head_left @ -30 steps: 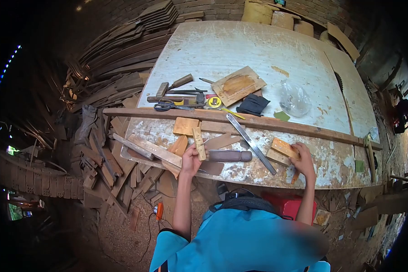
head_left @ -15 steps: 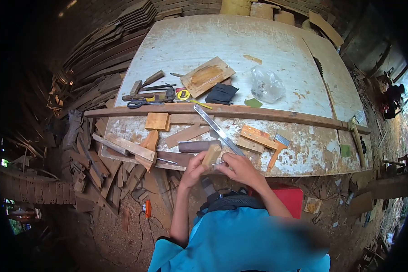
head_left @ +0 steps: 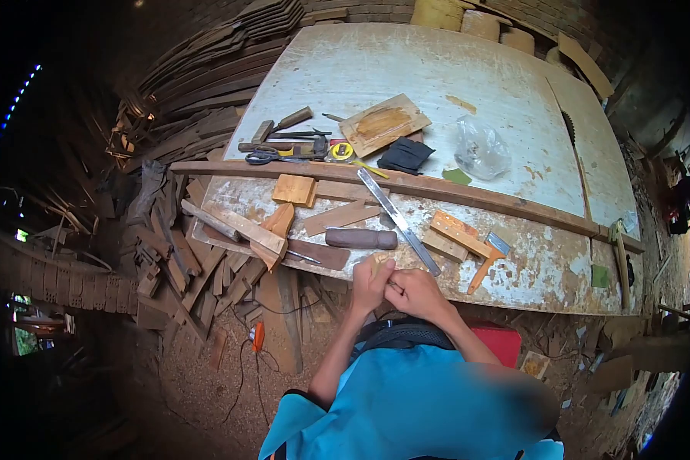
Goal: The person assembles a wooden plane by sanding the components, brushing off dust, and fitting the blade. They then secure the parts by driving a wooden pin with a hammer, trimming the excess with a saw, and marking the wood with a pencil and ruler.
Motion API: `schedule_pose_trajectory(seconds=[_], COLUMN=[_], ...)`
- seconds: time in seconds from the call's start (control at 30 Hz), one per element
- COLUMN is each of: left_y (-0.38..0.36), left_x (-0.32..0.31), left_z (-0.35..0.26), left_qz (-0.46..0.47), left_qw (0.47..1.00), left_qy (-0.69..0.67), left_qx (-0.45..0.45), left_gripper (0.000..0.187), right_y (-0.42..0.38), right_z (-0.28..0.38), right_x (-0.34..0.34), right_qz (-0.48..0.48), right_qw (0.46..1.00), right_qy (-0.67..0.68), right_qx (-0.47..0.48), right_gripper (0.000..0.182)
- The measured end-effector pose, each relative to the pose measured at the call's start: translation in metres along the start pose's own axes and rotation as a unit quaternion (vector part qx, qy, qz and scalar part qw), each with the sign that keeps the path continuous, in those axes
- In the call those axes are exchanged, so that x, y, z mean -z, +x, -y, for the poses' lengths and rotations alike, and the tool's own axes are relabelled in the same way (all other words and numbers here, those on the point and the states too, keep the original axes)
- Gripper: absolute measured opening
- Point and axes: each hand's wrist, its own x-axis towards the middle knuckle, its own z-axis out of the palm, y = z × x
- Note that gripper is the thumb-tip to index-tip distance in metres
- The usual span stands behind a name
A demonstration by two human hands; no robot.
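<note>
My left hand [head_left: 368,285] is closed around a small light wooden block [head_left: 376,266], mostly covered by the fingers. Against it, my right hand [head_left: 417,293] is closed too; whatever its fingers hold is hidden. Both hands are at the front edge of the worn workbench [head_left: 529,280]. Just beyond them lie a dark brown rounded piece [head_left: 360,238] and a slanting metal ruler [head_left: 399,221]. To the right are stacked wooden pieces [head_left: 461,233] and a flat brush [head_left: 489,259] with an orange handle.
A long wooden batten [head_left: 498,198] crosses the bench. Behind it are a hammer [head_left: 262,132], scissors [head_left: 262,156], a yellow tape measure [head_left: 341,150], a black cloth [head_left: 406,156] and a plastic bag [head_left: 481,147]. Offcuts [head_left: 178,264] heap at the left; a red box [head_left: 498,342] stands below.
My hands have drawn together, and my fingers now cover most of the block that showed between them. The view has shifted, moving the bench rightward in the picture.
</note>
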Motion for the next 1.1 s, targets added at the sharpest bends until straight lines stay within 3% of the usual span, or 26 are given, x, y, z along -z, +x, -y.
schedule_pose_trajectory(seconds=[0.17, 0.37, 0.47, 0.57, 0.67, 0.73, 0.77, 0.8, 0.83, 0.9, 0.93, 0.97, 1.0, 1.03, 1.1], left_y=[0.008, 0.007, 0.009, 0.012, 0.013, 0.01, 0.008, 0.007, 0.008, 0.01, 0.015, 0.022, 0.03, 0.038, 0.042], left_x=[0.005, 0.007, 0.012, 0.015, 0.023, 0.029, 0.031, 0.034, 0.032, 0.026, 0.018, 0.011, 0.005, 0.002, -0.019], left_z=[0.016, 0.024, 0.042, 0.045, 0.053, 0.03, 0.023, 0.028, 0.029, 0.015, 0.023, 0.026, 0.021, 0.017, 0.039], left_qz=[-0.062, -0.118, -0.126, -0.088, 0.018, 0.105, 0.151, 0.198, 0.224, 0.277, 0.284, 0.304, 0.329, 0.35, 0.295], left_qw=[0.994, 0.985, 0.988, 0.994, 0.991, 0.969, 0.95, 0.949, 0.972, 0.939, 0.944, 0.934, 0.912, 0.887, 0.9], left_qy=[0.052, 0.086, 0.064, 0.045, -0.09, -0.15, -0.181, -0.154, 0.017, -0.044, -0.085, -0.076, -0.062, -0.045, -0.127], left_qx=[-0.078, -0.091, -0.061, -0.037, 0.093, 0.167, 0.204, 0.193, 0.061, 0.197, 0.147, 0.172, 0.236, 0.297, 0.296], left_gripper=[0.041, 0.043, 0.043, 0.037, 0.028, 0.028, 0.03, 0.045, 0.054, 0.059, 0.056, 0.053, 0.049, 0.046, 0.037], right_y=[0.008, 0.015, 0.02, 0.024, 0.017, 0.01, 0.007, 0.004, -0.002, -0.017, -0.022, -0.026, -0.033, -0.038, -0.053], right_z=[0.001, 0.002, -0.004, -0.011, -0.012, -0.017, -0.021, -0.026, -0.032, -0.038, -0.038, -0.038, -0.035, -0.041, -0.064], right_x=[-0.015, -0.022, -0.034, -0.028, -0.018, -0.017, -0.016, -0.014, -0.011, -0.005, -0.005, -0.004, 0.005, 0.002, -0.014], right_qz=[-0.041, -0.042, -0.093, -0.03, 0.002, -0.033, -0.051, -0.061, -0.077, -0.107, -0.12, -0.13, -0.093, -0.119, -0.169], right_qw=[0.997, 0.997, 0.992, 0.994, 1.0, 0.996, 0.991, 0.991, 0.99, 0.985, 0.982, 0.978, 0.977, 0.963, 0.925], right_qy=[-0.065, -0.071, -0.086, -0.095, -0.015, 0.078, 0.123, 0.121, 0.118, 0.129, 0.144, 0.162, 0.178, 0.221, 0.309], right_qx=[-0.008, -0.005, 0.027, 0.035, 0.022, 0.011, 0.002, -0.007, -0.022, -0.038, -0.034, -0.025, -0.072, -0.098, -0.146], right_gripper=[0.021, 0.021, 0.018, 0.022, 0.022, 0.021, 0.021, 0.02, 0.019, 0.019, 0.02, 0.021, 0.024, 0.025, 0.03])
